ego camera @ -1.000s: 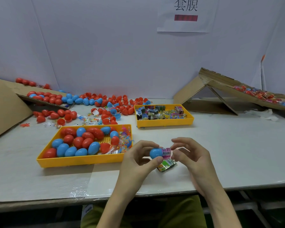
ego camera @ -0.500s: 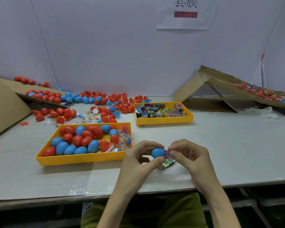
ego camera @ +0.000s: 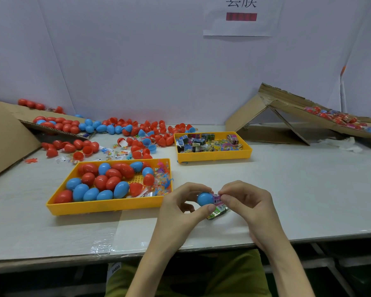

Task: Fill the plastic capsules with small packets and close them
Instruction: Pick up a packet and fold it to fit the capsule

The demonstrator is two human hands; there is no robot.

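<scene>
My left hand [ego camera: 180, 209] pinches a blue capsule half [ego camera: 205, 198] between thumb and fingers, its open end facing right. My right hand [ego camera: 247, 202] presses a pink packet [ego camera: 217, 199] into that opening with its fingertips. A green packet [ego camera: 218, 212] lies on the table just below the two hands. How far the pink packet sits inside the half is hidden by my fingers.
A yellow tray [ego camera: 107, 207] of red and blue capsules and small toys stands left of my hands. A second yellow tray [ego camera: 214, 155] of packets is behind. Loose capsule halves [ego camera: 137, 133] litter the back left. Cardboard ramps [ego camera: 287, 116] stand at both sides.
My right hand has closed in on the capsule half and pushed the pink packet further toward its opening. Both hands stayed at the same spot on the table.
</scene>
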